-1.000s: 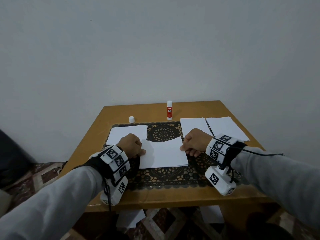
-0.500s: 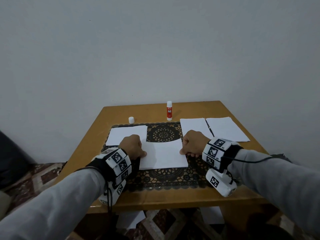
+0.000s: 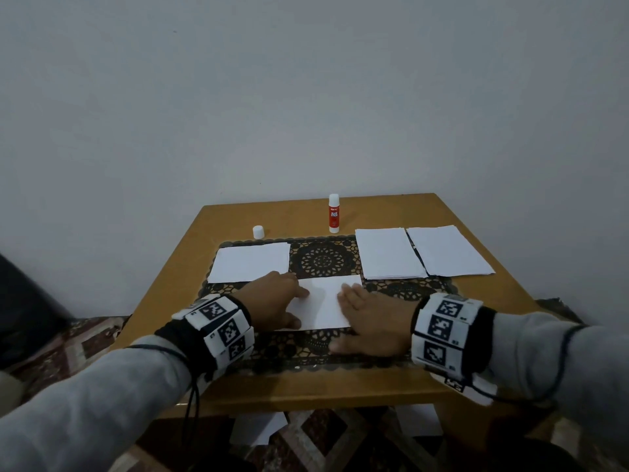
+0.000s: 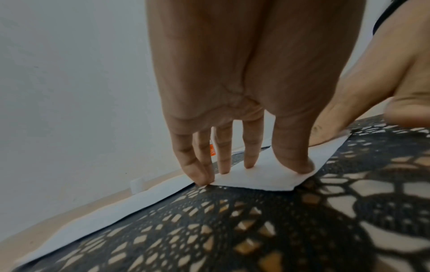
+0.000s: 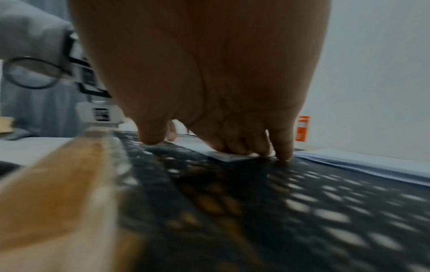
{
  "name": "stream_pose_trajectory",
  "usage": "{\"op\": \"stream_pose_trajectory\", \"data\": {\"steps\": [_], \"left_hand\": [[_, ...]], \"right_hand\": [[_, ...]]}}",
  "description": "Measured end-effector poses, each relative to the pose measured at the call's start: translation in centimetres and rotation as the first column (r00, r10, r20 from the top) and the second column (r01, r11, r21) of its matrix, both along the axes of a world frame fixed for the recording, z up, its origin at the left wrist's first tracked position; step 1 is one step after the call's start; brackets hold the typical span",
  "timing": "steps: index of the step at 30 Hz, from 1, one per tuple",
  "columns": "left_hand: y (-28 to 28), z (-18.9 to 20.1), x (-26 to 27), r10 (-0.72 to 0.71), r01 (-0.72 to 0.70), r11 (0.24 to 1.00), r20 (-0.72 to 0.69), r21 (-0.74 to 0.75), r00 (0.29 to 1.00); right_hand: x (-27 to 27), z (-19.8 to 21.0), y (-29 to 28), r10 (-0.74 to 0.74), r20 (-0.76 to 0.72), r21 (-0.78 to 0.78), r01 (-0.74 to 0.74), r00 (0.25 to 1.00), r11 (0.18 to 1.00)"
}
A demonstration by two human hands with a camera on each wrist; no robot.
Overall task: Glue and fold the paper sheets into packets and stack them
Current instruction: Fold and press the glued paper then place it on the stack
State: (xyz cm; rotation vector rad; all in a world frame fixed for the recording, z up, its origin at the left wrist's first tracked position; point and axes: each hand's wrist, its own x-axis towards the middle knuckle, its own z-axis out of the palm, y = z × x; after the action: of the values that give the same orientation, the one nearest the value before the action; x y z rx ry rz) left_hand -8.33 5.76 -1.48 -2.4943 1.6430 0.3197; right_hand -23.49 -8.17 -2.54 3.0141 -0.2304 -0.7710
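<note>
A folded white paper packet [image 3: 325, 303] lies on the black lace mat [image 3: 323, 258] near the table's front. My left hand [image 3: 277, 301] presses flat on the packet's left part, fingers straight [image 4: 250, 162]. My right hand [image 3: 366, 316] lies flat on its right part, fingers spread, thumb on the mat [image 5: 151, 139]. A white sheet [image 3: 250, 266] lies at the left of the mat. Two stacks of white sheets [image 3: 389, 252] [image 3: 447, 250] sit at the right. The red glue stick [image 3: 334, 213] stands upright at the back, its white cap [image 3: 258, 232] apart to the left.
The wooden table [image 3: 340, 386] stands against a plain wall [image 3: 306, 97]. Loose paper sheets [image 3: 258, 430] lie on the patterned floor under the table's front edge. A dark object [image 3: 27, 311] sits at the left of the table.
Both hands have gone from fists at the sheet's side edges to flat palms on the paper, closer together. The paper now appears narrower and folded.
</note>
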Motion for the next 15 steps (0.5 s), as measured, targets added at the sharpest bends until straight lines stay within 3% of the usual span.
{"op": "stream_pose_trajectory", "data": {"steps": [3, 7, 12, 15], "left_hand": [[0.3, -0.1, 0.0, 0.002, -0.003, 1.000, 0.004, 0.014, 1.000], [0.1, -0.1, -0.1, 0.002, -0.003, 1.000, 0.023, 0.013, 1.000], [0.2, 0.0, -0.3, -0.003, 0.002, 1.000, 0.031, 0.027, 1.000], [0.1, 0.0, -0.4, -0.003, 0.002, 0.999, 0.038, 0.032, 0.999]], "right_hand": [[-0.4, 0.1, -0.3, -0.062, 0.018, -0.037, 0.062, 0.998, 0.997], [-2.3, 0.3, 1.6, 0.105, -0.068, 0.026, -0.104, 0.992, 0.994], [-1.6, 0.8, -0.2, 0.011, -0.038, -0.068, -0.014, 0.999, 0.998], [-2.6, 0.7, 1.0, 0.097, -0.077, -0.030, -0.100, 0.992, 0.995]]}}
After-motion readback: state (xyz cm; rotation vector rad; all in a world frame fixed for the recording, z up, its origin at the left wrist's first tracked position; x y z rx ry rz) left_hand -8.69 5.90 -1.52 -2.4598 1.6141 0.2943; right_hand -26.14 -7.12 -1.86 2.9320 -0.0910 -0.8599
